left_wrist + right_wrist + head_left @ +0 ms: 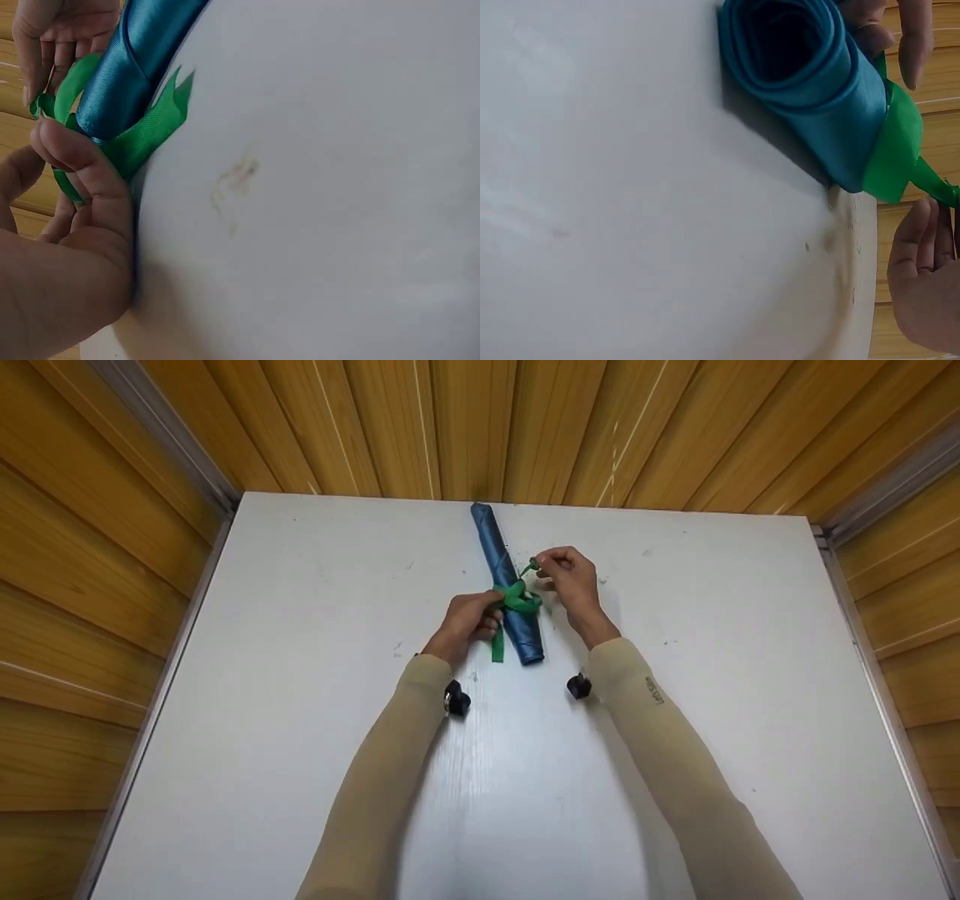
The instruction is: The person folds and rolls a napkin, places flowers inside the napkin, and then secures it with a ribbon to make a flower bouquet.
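A rolled length of shiny blue cloth lies slantwise on the white table, its hollow end showing in the right wrist view. Round its middle runs a green ribbon, looped on top, with one tail hanging toward the near side. My left hand pinches the ribbon at the roll's left side between thumb and fingers. To the right of the roll and a little above it, my right hand pinches the ribbon's other end, which is drawn up from the loop. The left wrist view shows the forked ribbon tail.
The white tabletop carries small dark marks and scuffs. Wood-look panels stand behind it and on both sides, with metal edging. Each wrist wears a small black camera.
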The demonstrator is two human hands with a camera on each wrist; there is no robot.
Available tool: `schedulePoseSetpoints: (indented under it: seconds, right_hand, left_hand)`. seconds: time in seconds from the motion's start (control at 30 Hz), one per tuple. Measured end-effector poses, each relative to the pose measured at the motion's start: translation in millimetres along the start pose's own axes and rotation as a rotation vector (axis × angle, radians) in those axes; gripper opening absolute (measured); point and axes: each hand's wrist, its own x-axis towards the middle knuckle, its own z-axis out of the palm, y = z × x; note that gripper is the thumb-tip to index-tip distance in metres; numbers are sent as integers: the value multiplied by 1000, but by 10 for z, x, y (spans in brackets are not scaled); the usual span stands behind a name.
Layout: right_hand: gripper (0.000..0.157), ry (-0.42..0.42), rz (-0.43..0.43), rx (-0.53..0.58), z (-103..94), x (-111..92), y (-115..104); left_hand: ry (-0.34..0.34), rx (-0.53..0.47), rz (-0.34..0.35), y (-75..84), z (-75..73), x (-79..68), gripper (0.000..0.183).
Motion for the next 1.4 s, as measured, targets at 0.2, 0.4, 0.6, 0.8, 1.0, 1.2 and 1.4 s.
schedulePoseSetpoints:
  seconds: [0.2,0.4,0.6,0.8,1.0,1.2,1.4]
  right_hand:
    - [13,10,-42,25,-114,29,-74]
    - [16,8,-38,87,-209,39,-142]
    - [16,45,-17,115,-332,55,-147]
    - [15,108,26,99,-450,55,-139]
    - [16,165,81,113,-565,81,-127]
    - [12,210,96,125,-666,105,-121]
    - [10,254,111,127,-750,116,-87]
  left_hand:
    - [60,114,58,100,-83,-28,22]
    - [93,200,148,245,-200,-96,26]
    - [127,367,246,340,-270,-99,15]
    - [166,402,248,375,-346,-119,16]
    - [177,403,268,388,-399,-113,17]
    - [186,410,288,384,-448,-85,16]
    - [201,460,324,356,-478,-69,16]
